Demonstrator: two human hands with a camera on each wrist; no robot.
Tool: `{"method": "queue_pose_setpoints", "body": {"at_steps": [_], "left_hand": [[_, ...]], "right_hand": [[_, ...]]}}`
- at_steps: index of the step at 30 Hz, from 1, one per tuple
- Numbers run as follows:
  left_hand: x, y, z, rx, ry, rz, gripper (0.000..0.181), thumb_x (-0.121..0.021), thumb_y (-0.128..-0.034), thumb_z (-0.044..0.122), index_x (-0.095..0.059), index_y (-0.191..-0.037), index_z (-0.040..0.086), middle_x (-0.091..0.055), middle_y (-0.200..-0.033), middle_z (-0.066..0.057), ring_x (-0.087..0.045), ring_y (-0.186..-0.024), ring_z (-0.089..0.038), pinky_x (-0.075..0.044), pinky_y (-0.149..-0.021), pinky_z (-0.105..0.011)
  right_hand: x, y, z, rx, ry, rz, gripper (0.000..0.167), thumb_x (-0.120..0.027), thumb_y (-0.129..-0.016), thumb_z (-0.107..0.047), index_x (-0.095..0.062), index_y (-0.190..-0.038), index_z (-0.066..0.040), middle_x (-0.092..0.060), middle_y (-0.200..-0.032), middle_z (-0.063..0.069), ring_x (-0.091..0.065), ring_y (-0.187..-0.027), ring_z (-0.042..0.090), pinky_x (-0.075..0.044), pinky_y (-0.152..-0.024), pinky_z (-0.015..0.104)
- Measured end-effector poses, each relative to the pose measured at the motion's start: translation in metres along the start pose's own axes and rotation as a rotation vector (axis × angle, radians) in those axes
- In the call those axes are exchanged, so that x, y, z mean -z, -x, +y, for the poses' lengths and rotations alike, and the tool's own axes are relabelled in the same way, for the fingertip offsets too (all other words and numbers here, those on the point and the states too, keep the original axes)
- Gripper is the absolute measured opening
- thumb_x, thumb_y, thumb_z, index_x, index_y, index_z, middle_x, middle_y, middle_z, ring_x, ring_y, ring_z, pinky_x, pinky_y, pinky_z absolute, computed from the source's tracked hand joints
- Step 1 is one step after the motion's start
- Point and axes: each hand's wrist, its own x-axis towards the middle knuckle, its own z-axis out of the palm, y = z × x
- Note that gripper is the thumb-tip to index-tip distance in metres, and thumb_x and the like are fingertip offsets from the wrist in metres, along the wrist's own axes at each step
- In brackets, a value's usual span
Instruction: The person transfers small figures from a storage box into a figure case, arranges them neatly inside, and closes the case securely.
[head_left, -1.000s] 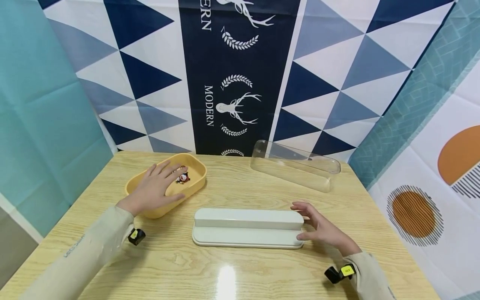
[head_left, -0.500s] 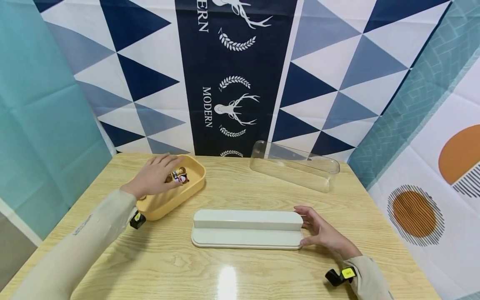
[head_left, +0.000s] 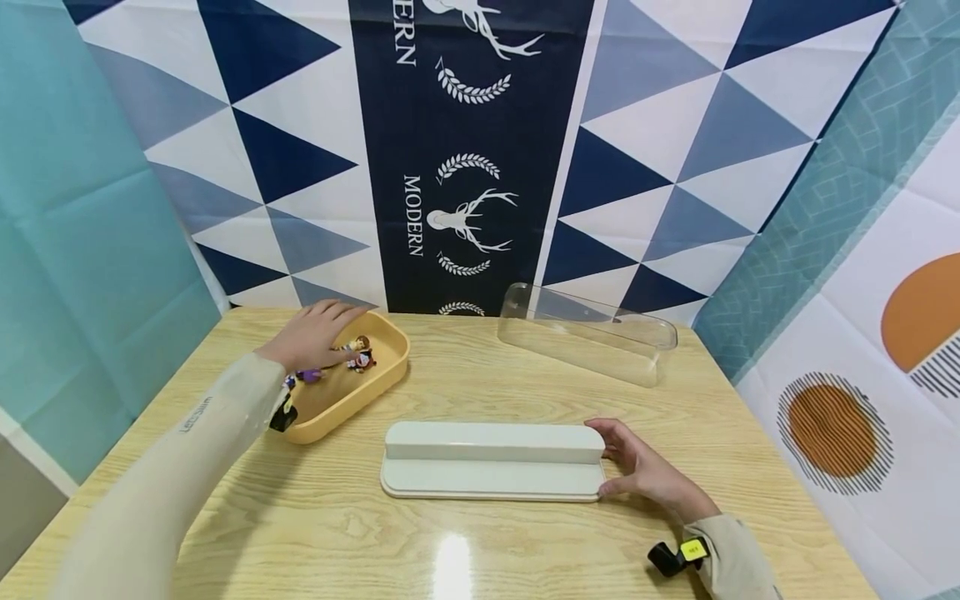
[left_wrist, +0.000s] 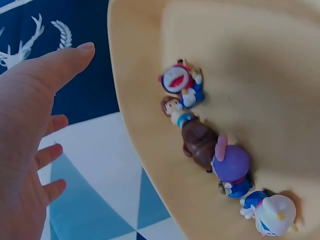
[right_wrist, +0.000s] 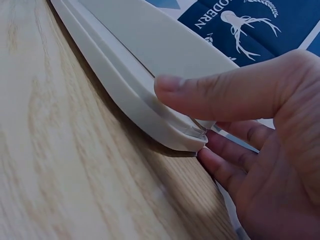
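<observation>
My left hand (head_left: 311,337) hovers over the yellow tray (head_left: 333,421) at the back left, fingers spread and holding nothing. Several small figurines lie in a row inside, seen in the left wrist view: one with a red hood (left_wrist: 182,84), a brown one with a doll-like head (left_wrist: 199,140), a purple-headed one (left_wrist: 231,164) and a white-headed one (left_wrist: 275,214). In front of me sits a long white stepped stand (head_left: 491,477). Its right end is gripped by my right hand (head_left: 656,477), the thumb on the front corner and the other fingers around the far side.
A long transparent cover (head_left: 581,354) stands at the back right of the wooden table (head_left: 360,550). Patterned cloth (head_left: 472,125) hangs right behind the table, with more cloth along both sides.
My left hand has tilted and shifted slightly back over the tray, uncovering more figurines. My right hand has closed in on the stand's right end, its thumb now touching the corner.
</observation>
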Motion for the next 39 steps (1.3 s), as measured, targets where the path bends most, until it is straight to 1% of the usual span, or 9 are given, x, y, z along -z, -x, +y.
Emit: {"method": "queue_pose_setpoints", "body": {"at_steps": [4, 8, 13, 17, 20, 24, 26, 34, 39], "left_hand": [[-0.006, -0.007, -0.006, 0.02, 0.005, -0.025, 0.075, -0.073, -0.0911, 0.036, -0.039, -0.152, 0.006, -0.047, -0.144, -0.022, -0.038, -0.134, -0.045, -0.029, -0.109, -0.064], [-0.017, -0.013, -0.013, 0.04, 0.02, -0.048, 0.074, -0.072, -0.0917, 0.035, -0.039, -0.151, 0.005, -0.048, -0.143, -0.023, -0.039, -0.132, -0.046, -0.031, -0.108, -0.065], [-0.032, -0.015, -0.019, 0.025, 0.056, -0.059, 0.073, -0.072, -0.092, 0.032, -0.04, -0.15, 0.002, -0.05, -0.14, -0.026, -0.043, -0.128, -0.046, -0.034, -0.106, -0.065], [-0.036, -0.016, -0.021, 0.016, 0.078, -0.07, 0.072, -0.073, -0.0915, 0.029, -0.04, -0.149, 0.001, -0.049, -0.14, -0.027, -0.044, -0.127, -0.047, -0.034, -0.105, -0.066], [-0.038, -0.017, -0.024, 0.025, 0.083, -0.105, 0.07, -0.073, -0.0916, 0.028, -0.042, -0.148, 0.0, -0.048, -0.141, -0.028, -0.041, -0.13, -0.049, -0.032, -0.105, -0.067], [-0.042, -0.019, -0.027, 0.033, 0.062, -0.147, 0.063, -0.072, -0.092, 0.029, -0.049, -0.143, 0.0, -0.049, -0.14, -0.027, -0.04, -0.131, -0.05, -0.033, -0.105, -0.067], [-0.045, -0.02, -0.028, 0.034, 0.052, -0.153, 0.06, -0.073, -0.0915, 0.03, -0.052, -0.139, 0.0, -0.051, -0.138, -0.027, -0.041, -0.13, -0.049, -0.034, -0.104, -0.066], [-0.063, -0.021, -0.032, 0.014, 0.044, -0.118, 0.045, -0.074, -0.0896, 0.033, -0.065, -0.125, 0.007, -0.058, -0.125, -0.019, -0.044, -0.123, -0.045, -0.034, -0.102, -0.065], [-0.073, -0.026, -0.03, -0.042, 0.049, -0.07, 0.038, -0.076, -0.0883, 0.029, -0.069, -0.116, 0.005, -0.061, -0.113, -0.014, -0.048, -0.112, -0.039, -0.038, -0.099, -0.059]], "right_hand": [[-0.001, 0.0, 0.0, -0.001, 0.006, 0.005, 0.089, -0.078, -0.074, 0.011, -0.023, -0.144, 0.015, -0.046, -0.137, -0.003, -0.052, -0.119, 0.006, -0.042, -0.1, 0.017], [-0.003, 0.0, 0.001, 0.007, 0.024, 0.013, 0.088, -0.079, -0.074, 0.01, -0.024, -0.143, 0.016, -0.047, -0.136, 0.003, -0.052, -0.118, 0.007, -0.042, -0.1, 0.017], [-0.004, 0.0, 0.001, -0.002, 0.045, 0.026, 0.088, -0.079, -0.074, 0.008, -0.025, -0.143, 0.016, -0.047, -0.135, 0.007, -0.052, -0.117, 0.007, -0.042, -0.1, 0.017], [-0.004, -0.001, 0.0, -0.013, 0.051, 0.033, 0.088, -0.08, -0.075, 0.007, -0.025, -0.144, 0.015, -0.048, -0.134, 0.008, -0.052, -0.117, 0.007, -0.042, -0.1, 0.017], [-0.005, -0.002, -0.001, -0.004, 0.045, 0.031, 0.087, -0.079, -0.075, 0.008, -0.026, -0.143, 0.015, -0.048, -0.135, 0.009, -0.052, -0.118, 0.007, -0.041, -0.101, 0.017], [-0.005, -0.003, -0.001, 0.001, 0.044, 0.03, 0.085, -0.079, -0.075, 0.009, -0.027, -0.142, 0.015, -0.048, -0.135, 0.009, -0.052, -0.119, 0.007, -0.041, -0.101, 0.017], [-0.006, -0.003, -0.001, -0.001, 0.045, 0.032, 0.085, -0.079, -0.075, 0.008, -0.027, -0.142, 0.015, -0.049, -0.134, 0.008, -0.052, -0.119, 0.007, -0.041, -0.101, 0.017], [-0.005, -0.003, -0.001, -0.036, 0.039, 0.033, 0.087, -0.081, -0.076, 0.003, -0.028, -0.144, 0.012, -0.049, -0.135, 0.002, -0.052, -0.12, 0.008, -0.041, -0.101, 0.017], [-0.005, -0.002, -0.002, -0.037, 0.042, 0.04, 0.087, -0.08, -0.076, 0.004, -0.028, -0.144, 0.012, -0.049, -0.135, 0.003, -0.052, -0.119, 0.007, -0.042, -0.101, 0.017]]}}
